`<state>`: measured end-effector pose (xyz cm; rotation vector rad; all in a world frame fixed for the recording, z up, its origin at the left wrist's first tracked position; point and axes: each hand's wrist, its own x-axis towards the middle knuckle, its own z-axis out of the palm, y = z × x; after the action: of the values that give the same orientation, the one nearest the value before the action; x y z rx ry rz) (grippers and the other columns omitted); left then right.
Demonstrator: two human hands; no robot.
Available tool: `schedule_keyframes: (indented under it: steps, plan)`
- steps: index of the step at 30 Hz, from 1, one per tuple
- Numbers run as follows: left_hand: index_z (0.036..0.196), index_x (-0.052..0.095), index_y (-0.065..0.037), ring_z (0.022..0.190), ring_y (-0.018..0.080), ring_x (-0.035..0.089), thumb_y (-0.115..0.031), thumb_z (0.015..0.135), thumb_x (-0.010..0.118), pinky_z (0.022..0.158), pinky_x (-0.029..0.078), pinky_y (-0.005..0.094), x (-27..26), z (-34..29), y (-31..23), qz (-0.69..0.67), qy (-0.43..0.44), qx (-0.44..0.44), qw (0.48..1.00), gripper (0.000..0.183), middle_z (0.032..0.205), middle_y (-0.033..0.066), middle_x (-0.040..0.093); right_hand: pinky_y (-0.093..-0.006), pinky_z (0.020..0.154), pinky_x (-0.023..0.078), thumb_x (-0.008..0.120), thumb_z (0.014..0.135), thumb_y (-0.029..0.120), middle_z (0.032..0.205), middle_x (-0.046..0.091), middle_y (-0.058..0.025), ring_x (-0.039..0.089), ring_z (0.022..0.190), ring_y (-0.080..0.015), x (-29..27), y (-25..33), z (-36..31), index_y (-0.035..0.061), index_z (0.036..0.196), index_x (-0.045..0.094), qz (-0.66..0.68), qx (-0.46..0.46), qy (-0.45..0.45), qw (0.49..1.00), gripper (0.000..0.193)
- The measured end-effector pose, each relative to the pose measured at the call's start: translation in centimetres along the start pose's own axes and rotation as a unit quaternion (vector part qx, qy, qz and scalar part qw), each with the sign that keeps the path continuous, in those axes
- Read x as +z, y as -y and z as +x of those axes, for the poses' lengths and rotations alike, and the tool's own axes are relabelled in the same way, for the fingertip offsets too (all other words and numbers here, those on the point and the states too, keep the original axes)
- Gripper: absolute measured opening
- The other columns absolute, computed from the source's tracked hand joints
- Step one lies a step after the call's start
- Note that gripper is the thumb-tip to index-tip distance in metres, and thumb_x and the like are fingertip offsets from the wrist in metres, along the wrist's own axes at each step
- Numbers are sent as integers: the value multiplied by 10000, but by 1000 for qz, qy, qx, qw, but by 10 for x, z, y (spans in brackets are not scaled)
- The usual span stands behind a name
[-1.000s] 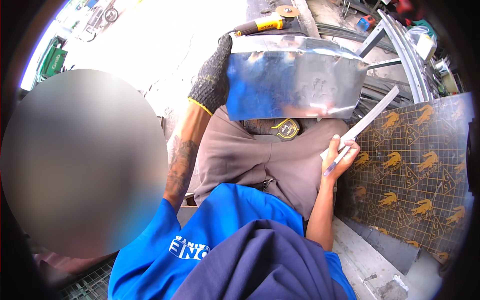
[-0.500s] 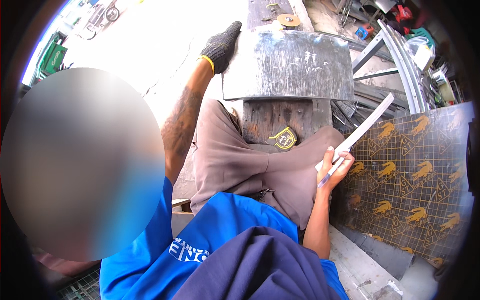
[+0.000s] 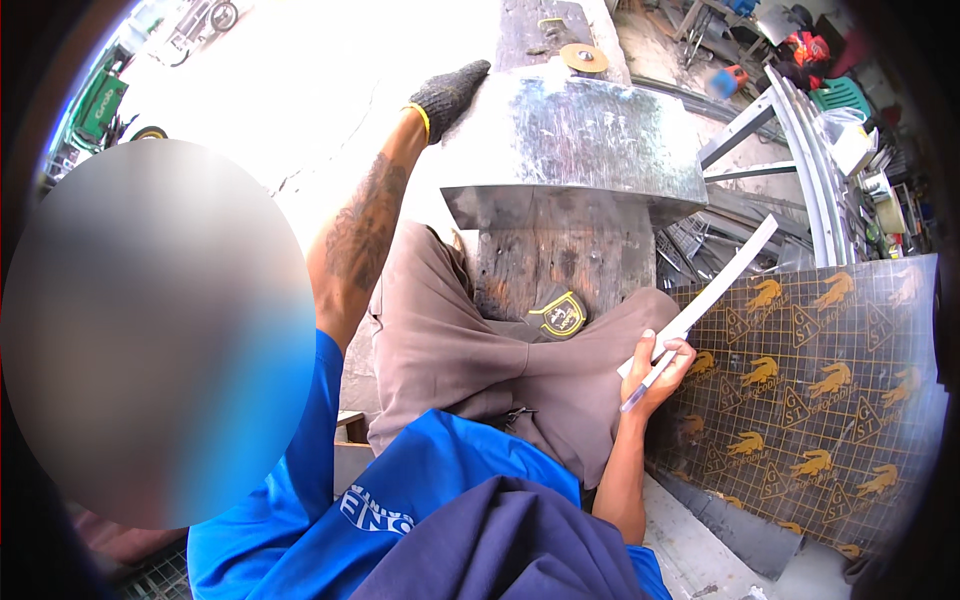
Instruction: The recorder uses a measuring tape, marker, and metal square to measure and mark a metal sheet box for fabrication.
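Observation:
My left hand, in a dark knitted glove with a yellow cuff, grips the left edge of a scuffed grey metal sheet. Its fingertips are partly hidden. The sheet rests across a worn wooden plank, its front edge showing a dark folded side. My bare right hand is closed above my right thigh around a pale flat strip and a slim pen. The strip points up and away to the right. Between my legs lies a black-and-yellow object, apparently a tape measure.
Beyond the sheet, a tan round disc sits on the plank. A dark board with a gold printed grid leans at my right. Behind it stand a grey metal frame and a green plastic stool. A blurred patch covers the left side.
The metal sheet has tilted, so its dark front side now shows. My left hand stays at its edge. My right hand still holds the strip and pen, slightly lower in view.

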<state>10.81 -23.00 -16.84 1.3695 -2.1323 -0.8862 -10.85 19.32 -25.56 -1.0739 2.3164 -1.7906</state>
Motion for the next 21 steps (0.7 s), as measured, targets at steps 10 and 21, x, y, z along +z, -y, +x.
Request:
schedule_keyframes:
  steps: [10,21]
  plan:
    - [1473,522,-76,1278,411,590,-348,1092,362,1098,443,447,-3,7,6,107,12,55,993,495,1427,212,600,-339,787,474,729,940,57,964,476,-62,528,842,-150,4,8,5,78,1012,450,-3,-31,15,999,288]
    - [1444,521,-89,1266,406,579,-439,950,628,1066,471,491,-6,-57,-39,179,-216,118,953,615,1383,236,585,-296,478,442,804,863,49,745,599,-60,574,534,-123,65,133,11,56,972,513,148,-123,241,951,311]
